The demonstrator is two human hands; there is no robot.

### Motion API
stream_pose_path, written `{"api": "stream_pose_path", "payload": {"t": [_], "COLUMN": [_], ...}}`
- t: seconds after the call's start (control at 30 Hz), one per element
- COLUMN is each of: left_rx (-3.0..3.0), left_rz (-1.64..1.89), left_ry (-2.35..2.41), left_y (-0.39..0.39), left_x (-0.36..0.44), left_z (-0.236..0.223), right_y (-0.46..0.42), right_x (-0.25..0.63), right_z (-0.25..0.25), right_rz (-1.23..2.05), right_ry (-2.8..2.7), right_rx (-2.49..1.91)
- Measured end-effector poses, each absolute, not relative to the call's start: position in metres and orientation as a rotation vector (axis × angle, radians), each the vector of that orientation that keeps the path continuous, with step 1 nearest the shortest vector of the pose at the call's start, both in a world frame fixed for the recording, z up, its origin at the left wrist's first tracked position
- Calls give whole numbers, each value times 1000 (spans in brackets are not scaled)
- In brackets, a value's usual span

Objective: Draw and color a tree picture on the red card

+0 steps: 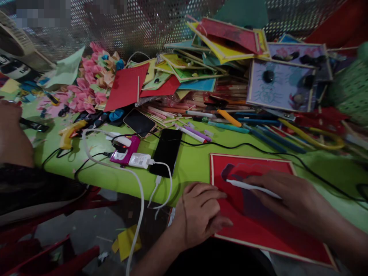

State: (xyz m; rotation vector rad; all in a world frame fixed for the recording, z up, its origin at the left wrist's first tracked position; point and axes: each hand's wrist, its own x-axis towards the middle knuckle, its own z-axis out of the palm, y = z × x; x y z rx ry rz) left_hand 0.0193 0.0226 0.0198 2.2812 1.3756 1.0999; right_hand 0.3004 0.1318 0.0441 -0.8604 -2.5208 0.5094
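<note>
A red sheet (276,234) with thin wooden strips along its edges lies at the table's front edge, partly over my lap. My right hand (281,195) grips a white pen (244,185), its tip at a dark purple outline (228,170) near the sheet's upper left. The wavy outline runs right, and part of it is behind my hand. My left hand (199,211) rests on the sheet's left edge, fingers loosely spread and holding nothing.
Left of the sheet lie a black phone (166,151), a purple power strip (126,149) with white cables and a yellow glue gun (70,134). A black cable (241,145) crosses behind the sheet. Framed pictures (281,82) and pens pile up behind. Another person's arm (14,134) is at left.
</note>
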Motion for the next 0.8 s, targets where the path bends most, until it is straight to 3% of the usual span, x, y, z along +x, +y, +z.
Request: {"api": "stream_pose_path", "payload": {"t": [0.8], "left_rx": [2216], "left_rz": [1197], "left_ry": [1337], "left_y": [25], "left_x": [20], "left_z": [21], "right_y": [132], "right_x": [305], "right_z": [39], "right_rz": [394], "right_ry": [-2553], "right_rx": [-900]}}
